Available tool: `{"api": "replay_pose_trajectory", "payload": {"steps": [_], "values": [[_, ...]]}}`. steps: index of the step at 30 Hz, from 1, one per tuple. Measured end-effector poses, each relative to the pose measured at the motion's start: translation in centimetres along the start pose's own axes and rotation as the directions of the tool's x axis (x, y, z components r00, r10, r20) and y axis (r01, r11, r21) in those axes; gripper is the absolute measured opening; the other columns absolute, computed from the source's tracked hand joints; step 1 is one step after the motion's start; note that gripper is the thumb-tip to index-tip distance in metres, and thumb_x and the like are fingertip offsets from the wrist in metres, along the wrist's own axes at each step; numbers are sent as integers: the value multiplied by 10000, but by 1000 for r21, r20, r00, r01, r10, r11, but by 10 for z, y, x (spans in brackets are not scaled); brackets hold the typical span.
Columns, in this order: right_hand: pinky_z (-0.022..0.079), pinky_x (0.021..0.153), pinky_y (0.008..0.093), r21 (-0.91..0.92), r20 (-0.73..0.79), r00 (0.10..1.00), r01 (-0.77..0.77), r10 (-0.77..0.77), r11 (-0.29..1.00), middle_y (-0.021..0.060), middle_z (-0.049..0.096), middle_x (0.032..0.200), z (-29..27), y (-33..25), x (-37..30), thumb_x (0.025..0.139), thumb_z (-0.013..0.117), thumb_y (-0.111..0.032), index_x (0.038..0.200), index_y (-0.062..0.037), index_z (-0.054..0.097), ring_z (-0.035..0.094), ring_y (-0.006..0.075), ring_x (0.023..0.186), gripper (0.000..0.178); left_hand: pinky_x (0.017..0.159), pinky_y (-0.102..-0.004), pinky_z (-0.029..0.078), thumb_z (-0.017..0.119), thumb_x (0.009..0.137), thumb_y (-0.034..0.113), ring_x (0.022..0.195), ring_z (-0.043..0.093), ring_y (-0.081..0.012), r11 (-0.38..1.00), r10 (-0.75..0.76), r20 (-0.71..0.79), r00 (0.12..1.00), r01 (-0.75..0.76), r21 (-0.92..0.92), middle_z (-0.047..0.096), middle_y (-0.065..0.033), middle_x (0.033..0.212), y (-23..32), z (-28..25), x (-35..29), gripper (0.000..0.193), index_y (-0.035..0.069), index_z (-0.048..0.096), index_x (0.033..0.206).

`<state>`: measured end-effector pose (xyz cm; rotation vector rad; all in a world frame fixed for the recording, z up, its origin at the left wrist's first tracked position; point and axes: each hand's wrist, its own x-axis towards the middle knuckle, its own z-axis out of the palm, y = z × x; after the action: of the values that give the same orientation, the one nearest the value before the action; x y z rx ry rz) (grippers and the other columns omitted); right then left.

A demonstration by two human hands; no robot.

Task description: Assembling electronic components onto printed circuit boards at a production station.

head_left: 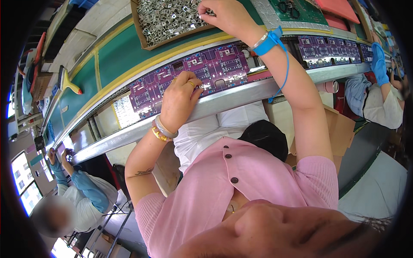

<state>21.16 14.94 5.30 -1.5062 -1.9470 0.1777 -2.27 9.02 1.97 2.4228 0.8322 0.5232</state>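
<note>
A long purple circuit board (pixel 215 73) lies on the rail line in front of me, with several small silver metal parts on it. My left hand (pixel 180 101) rests on the board, its thumb and forefinger pinched on a small silver metal part (pixel 201 86) near the board's front edge. Farther off, my right hand (pixel 229 16) hovers at the right side of a cardboard box (pixel 138 26) heaped with loose silver metal parts (pixel 167 21). Its fingertips are closed on a small silver part, mostly hidden. A blue wrist strap (pixel 270 43) with a cord circles my right wrist.
More purple boards (pixel 329 50) lie along the line to the right. A metal rail (pixel 241 96) runs across in front of me. A yellow-handled tool (pixel 69 81) lies at left. Scissors (pixel 289 7) rest on a green board. Co-workers sit at both sides.
</note>
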Motion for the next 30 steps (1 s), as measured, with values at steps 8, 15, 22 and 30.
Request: {"api": "replay_pose_trajectory", "payload": {"steps": [8, 15, 22, 30], "values": [[478, 648, 372, 141, -55, 994, -89, 97, 986, 126, 610, 775, -5, -7, -17, 776, 620, -129, 857, -51, 562, 601, 303, 733, 126, 688, -366, 476, 686, 718, 66, 796, 580, -281, 997, 70, -32, 997, -69, 34, 577, -89, 902, 4, 6, -1, 146, 21, 641, 849], [461, 667, 321, 41, -159, 983, 105, -98, 994, 78, 592, 837, 3, 0, -36, 838, 597, -144, 980, -77, 625, 560, 236, 754, 160, 844, -387, 439, 688, 729, 89, 989, 532, -319, 992, 66, 48, 997, -71, 104, 560, -125, 1063, 8, -5, -6, 299, 0, 624, 1007], [465, 688, 336, 113, -19, 998, -61, 64, 992, 78, 603, 852, -35, -4, -93, 857, 576, -143, 1006, -73, 618, 579, 272, 804, 169, 1072, -484, 211, 656, 770, 376, 1337, 203, -394, 800, -182, -16, 983, 157, 579, 313, -193, 1418, -31, -43, -52, 661, -43, 483, 1251], [473, 698, 323, 282, 95, 960, -280, 264, 917, 102, 602, 876, -32, -23, -107, 827, 578, -44, 1005, -37, 581, 587, 273, 799, 178, 1063, -491, 237, 625, 768, 456, 1328, 223, -402, 921, -8, 85, 996, -26, 389, 338, -195, 1402, -17, -16, -16, 702, -28, 484, 1256]]}}
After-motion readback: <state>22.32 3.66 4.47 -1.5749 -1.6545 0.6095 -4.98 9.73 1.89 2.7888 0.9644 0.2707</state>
